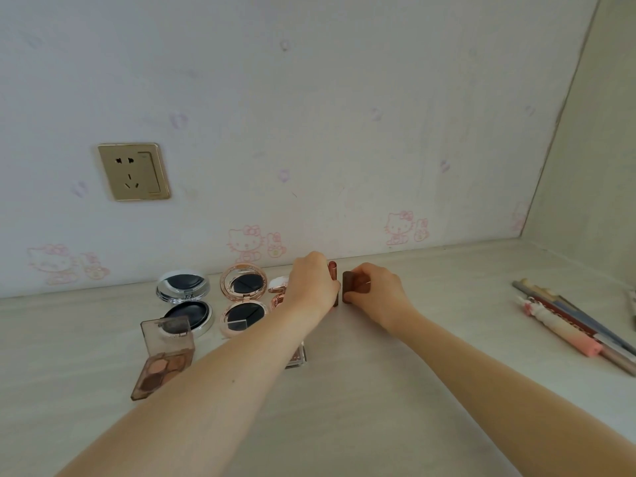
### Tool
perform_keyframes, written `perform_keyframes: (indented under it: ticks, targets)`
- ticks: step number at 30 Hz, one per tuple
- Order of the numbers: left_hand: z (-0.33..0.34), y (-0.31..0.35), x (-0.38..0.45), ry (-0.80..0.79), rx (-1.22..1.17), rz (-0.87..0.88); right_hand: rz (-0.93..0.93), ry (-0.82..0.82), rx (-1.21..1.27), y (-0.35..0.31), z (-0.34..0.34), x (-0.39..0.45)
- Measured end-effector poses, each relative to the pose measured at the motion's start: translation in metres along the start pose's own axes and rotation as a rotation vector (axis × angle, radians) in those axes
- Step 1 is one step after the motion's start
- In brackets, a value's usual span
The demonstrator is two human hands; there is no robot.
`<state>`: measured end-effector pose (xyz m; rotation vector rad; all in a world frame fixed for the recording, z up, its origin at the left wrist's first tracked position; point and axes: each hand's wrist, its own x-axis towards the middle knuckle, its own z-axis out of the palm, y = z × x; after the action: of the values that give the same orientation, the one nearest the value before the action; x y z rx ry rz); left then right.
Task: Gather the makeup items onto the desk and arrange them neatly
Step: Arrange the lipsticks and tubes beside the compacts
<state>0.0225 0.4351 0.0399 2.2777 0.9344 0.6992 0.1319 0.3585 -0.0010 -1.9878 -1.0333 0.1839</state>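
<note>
Left hand (315, 282) fingers wrap an upright rose-gold lipstick (333, 270); right hand (373, 290) fingers pinch a squat brown lipstick (351, 285).

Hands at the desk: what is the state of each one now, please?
Left hand: closed, holding the slim rose-gold lipstick tube upright.
Right hand: closed, holding the dark brown rectangular lipstick case.

It looked like a home bedroom: a pale desk (447, 304) stood against cartoon-cat wallpaper (246, 242) with a brass wall socket (134, 172), open compacts (244, 297) lay on top, and pens (568, 321) sat at the right.
</note>
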Motion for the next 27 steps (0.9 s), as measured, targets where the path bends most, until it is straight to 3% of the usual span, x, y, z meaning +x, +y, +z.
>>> perform_keyframes:
  ticks: [12,20,27]
  targets:
    - [-0.001,0.004,0.000,0.000,0.083,0.003,0.017,-0.015,0.052,0.000,-0.009,-0.011]
    - [-0.015,0.009,-0.024,0.057,0.248,0.109,0.036,-0.033,-0.102,0.015,-0.048,-0.047]
    - [-0.030,0.021,-0.057,0.094,0.368,0.228,-0.050,-0.078,-0.408,0.029,-0.094,-0.098]
